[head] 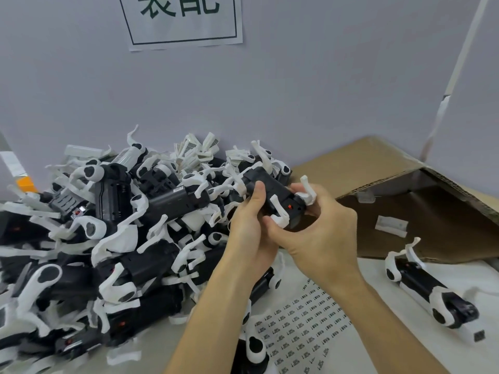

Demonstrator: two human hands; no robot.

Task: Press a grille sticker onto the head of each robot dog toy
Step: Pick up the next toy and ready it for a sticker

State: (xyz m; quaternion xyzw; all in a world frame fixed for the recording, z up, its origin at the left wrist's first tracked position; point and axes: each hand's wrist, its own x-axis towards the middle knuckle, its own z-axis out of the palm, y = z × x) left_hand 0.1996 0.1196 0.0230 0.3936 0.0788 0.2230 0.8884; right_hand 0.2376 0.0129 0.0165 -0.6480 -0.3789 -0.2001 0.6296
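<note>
Single head-worn view, facing forward and down — close over the table [405, 292], wide-angle

Held robot dog toy [272, 201]: matt black plastic body, smooth white plastic legs. Heaped toys [108, 238]: same black-and-white plastic, faint sheen on the white parts. Box [378, 163]: brown corrugated cardboard, rough cut edge. Sticker sheet [305, 327]: printed paper, possibly glossy. Wall sign [183, 20]: white paper, matt.

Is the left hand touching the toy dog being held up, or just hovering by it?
Touching. The head view shows the left hand gripping the toy dog, thumb pressed on top of its black body, while the right hand holds the other end.
</note>
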